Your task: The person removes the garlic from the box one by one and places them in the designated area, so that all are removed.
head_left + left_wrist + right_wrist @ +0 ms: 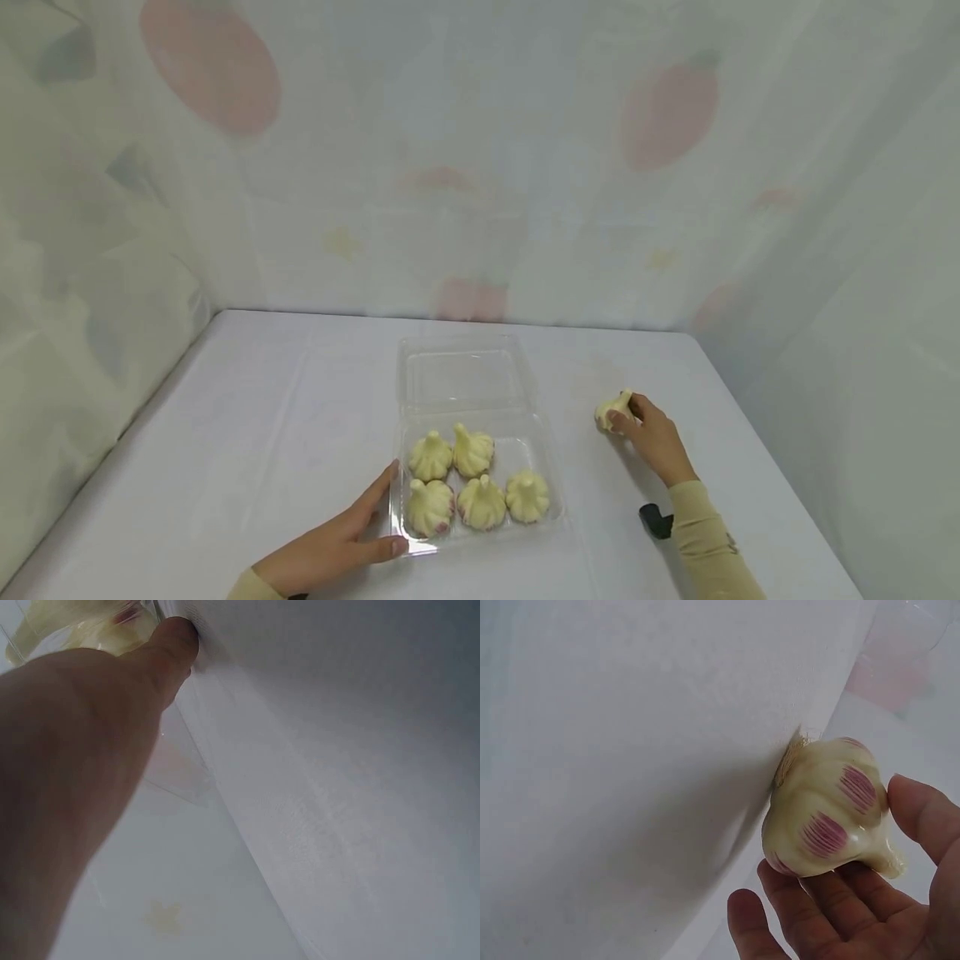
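My right hand (660, 442) holds a garlic bulb (614, 411) by thumb and fingers, to the right of a clear plastic clamshell box (517, 446). In the right wrist view the bulb (825, 810) shows purple streaks and a rooty base close to the white surface. Inside the box's near half sit several pale garlic bulbs, among them one at the right front (527, 497) and one at the left rear (431, 457). At the box's left front corner rests my left hand (341, 537), fingers extended along the side and thumb at the front edge.
The box's clear lid (461, 375) lies folded back, away from me. A small black object (656, 521) is beside the right forearm. White cloth covers the table (300, 417), and patterned curtains (480, 167) hang behind and at both sides.
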Tool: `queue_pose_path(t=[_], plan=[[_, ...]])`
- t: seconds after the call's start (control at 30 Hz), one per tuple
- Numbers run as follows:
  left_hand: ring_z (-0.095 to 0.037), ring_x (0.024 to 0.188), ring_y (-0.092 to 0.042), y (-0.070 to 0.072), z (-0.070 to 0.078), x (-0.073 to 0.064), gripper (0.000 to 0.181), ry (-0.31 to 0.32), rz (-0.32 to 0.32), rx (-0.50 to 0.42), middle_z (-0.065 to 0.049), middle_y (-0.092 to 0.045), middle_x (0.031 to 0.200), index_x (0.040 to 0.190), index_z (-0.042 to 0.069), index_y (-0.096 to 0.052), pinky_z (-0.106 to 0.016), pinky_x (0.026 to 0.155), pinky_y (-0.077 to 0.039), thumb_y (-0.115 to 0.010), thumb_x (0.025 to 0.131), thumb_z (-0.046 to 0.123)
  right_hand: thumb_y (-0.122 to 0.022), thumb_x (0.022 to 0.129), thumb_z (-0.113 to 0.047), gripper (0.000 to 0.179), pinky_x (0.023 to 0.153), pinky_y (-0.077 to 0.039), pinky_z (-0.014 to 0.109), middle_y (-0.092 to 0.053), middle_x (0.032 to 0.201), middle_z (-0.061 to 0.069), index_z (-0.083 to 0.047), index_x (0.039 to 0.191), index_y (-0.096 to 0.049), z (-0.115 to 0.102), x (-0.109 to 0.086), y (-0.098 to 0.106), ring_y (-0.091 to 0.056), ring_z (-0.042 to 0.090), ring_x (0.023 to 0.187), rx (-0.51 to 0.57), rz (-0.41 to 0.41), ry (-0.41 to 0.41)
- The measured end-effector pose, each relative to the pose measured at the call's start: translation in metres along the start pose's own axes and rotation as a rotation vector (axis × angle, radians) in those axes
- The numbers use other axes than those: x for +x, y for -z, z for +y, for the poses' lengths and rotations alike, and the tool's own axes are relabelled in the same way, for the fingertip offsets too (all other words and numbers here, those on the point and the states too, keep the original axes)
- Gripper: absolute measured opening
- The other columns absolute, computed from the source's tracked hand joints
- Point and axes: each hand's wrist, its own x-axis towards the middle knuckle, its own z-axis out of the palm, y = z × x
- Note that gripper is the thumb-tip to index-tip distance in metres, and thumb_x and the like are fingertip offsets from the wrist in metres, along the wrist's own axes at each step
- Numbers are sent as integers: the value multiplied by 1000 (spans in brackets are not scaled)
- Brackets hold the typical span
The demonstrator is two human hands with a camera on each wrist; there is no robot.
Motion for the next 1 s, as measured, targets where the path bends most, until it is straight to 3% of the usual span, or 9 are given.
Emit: queue_pose_path(t=[0.47,0.8,1.0], plan=[[-53,147,-6,-1,1,2,97,41,-15,-45,-23,3,165,162,15,6,-73,109,-12,-64,100,39,-55,104,-46,72,105,-37,61,-45,146,32,7,149,-37,0,1,1,-40,49,136,19,-4,-21],[-51,147,-2,0,1,1,95,26,-5,-2,-22,1,165,163,18,5,-74,108,-13,-63,101,40,-52,104,-49,76,106,-36,61,-42,148,32,7,152,-32,0,-1,7,-38,48,137,69,-5,-43],[-54,146,-3,-1,0,2,97,65,-10,-35,-26,1,165,162,17,7,-75,107,-12,-64,100,40,-53,105,-46,72,108,-35,59,-43,148,31,6,151,-34,3,-3,11,-40,46,137,74,31,-18]])
